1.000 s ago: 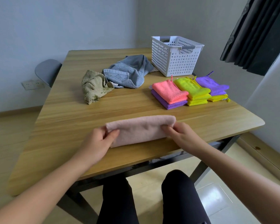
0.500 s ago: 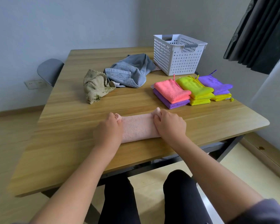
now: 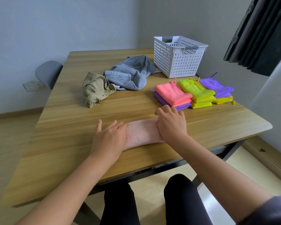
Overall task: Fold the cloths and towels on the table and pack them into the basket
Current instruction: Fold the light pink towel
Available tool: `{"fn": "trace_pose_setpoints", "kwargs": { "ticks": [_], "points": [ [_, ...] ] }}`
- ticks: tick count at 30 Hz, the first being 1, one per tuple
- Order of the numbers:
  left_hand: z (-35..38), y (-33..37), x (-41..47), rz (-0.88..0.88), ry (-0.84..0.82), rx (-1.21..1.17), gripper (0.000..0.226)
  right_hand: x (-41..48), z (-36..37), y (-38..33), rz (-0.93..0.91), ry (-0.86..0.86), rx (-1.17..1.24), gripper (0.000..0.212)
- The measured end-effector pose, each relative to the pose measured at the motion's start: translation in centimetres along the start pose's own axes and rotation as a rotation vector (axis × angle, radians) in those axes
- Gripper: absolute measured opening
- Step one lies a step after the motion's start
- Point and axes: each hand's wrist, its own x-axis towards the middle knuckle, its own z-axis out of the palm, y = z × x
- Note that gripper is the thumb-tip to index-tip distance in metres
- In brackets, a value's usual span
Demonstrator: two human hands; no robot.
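Note:
A folded pink towel (image 3: 141,133) lies near the table's front edge. My left hand (image 3: 109,137) rests flat on its left end, fingers spread. My right hand (image 3: 170,124) presses on its right end with fingers bent at the far edge. Beyond lie a crumpled olive cloth (image 3: 96,88) and a crumpled blue-grey towel (image 3: 130,73). Folded cloths sit at the right: a pink cloth (image 3: 172,93) over a purple one, a yellow-green stack (image 3: 198,93), and a purple cloth (image 3: 216,86) over yellow. A white perforated basket (image 3: 177,59) stands at the back right.
The wooden table (image 3: 68,143) ends just past the folded stacks on the right. A grey chair (image 3: 47,73) stands at the far left corner. A dark curtain (image 3: 259,33) hangs at the upper right. My knees are under the front edge.
Both hands moved from the towel's ends onto its top. The towel was folded over and now looks narrower, and the hands have flattened on it.

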Motion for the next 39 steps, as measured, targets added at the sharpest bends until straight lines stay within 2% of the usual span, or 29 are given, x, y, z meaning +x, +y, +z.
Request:
{"fn": "trace_pose_setpoints", "kwargs": {
  "ticks": [2,4,6,8,12,15,17,22,29,34,37,39],
  "points": [
    [0.1,-1.0,-1.0,0.009,-0.173,-0.056,0.072,0.3,-0.1,0.3,-0.14,0.075,0.046,0.036],
    [0.1,-1.8,-1.4,0.054,-0.253,-0.121,0.09,0.6,-0.5,0.1,-0.352,0.123,0.19,0.045],
    [0.0,-2.4,-1.2,0.107,-0.286,-0.108,0.091,0.4,-1.2,-0.8,-0.537,-0.069,0.296,0.049],
    [-0.1,-3.1,-0.8,0.115,-0.291,-0.069,0.09,-0.4,-0.9,-1.2,-0.622,-0.283,0.307,0.055],
    [-0.2,-3.8,0.1,-0.012,-0.248,-0.023,0.089,-1.2,-1.3,-0.8,-0.588,-0.422,0.139,0.082],
    [-0.1,-3.8,1.6,-0.069,-0.197,-0.021,0.071,-0.5,-2.5,-1.7,-0.538,-0.396,0.045,0.071],
    [0.3,-3.9,2.5,-0.095,-0.155,-0.023,0.065,-0.2,-2.4,-2.7,-0.551,-0.339,0.112,0.069],
    [1.3,-4.2,3.2,-0.25,-0.205,-0.136,0.057,-0.1,-0.2,-3.9,-0.576,-0.393,0.182,0.065],
    [1.1,-4.0,2.7,-0.179,-0.094,-0.165,0.057,-0.4,0.1,-2.6,-0.577,-0.367,0.189,0.063],
    [1.0,-3.2,3.0,-0.136,-0.138,-0.149,0.057,-0.8,0.5,1.4,-0.547,-0.366,0.172,0.067],
    [1.2,-1.8,3.7,-0.065,-0.173,-0.138,0.058,-1.4,0.5,4.8,-0.509,-0.368,0.153,0.078],
    [1.5,-0.4,4.5,-0.008,-0.189,-0.134,0.058,-2.1,0.3,7.6,-0.465,-0.367,0.147,0.077]
  ]
}}
